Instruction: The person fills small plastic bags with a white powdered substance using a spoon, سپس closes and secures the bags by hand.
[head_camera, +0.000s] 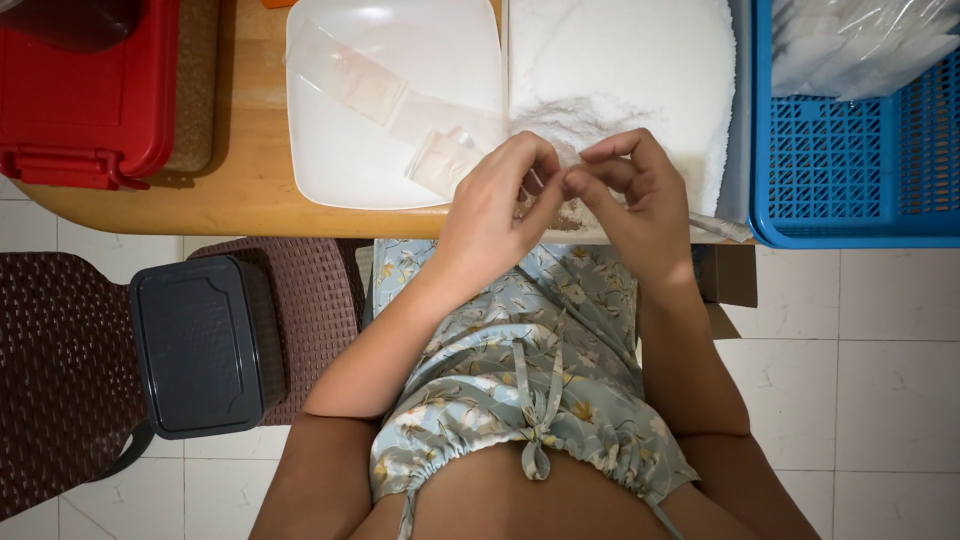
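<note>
left hand (495, 215), right hand (635, 200): fingers pinch one small clear bag (535, 185) | two bags on white tray (330, 165) | one blue basket (850, 190)

Red box (88, 90), blue basket (850, 190), white tray (340, 170), floral dress (520, 350)

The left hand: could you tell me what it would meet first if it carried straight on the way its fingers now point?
Most likely the right hand: the left hand points rightward and up, fingertips nearly touching it. Beyond lies the white granular heap in its tray, though depth is unclear.
</note>
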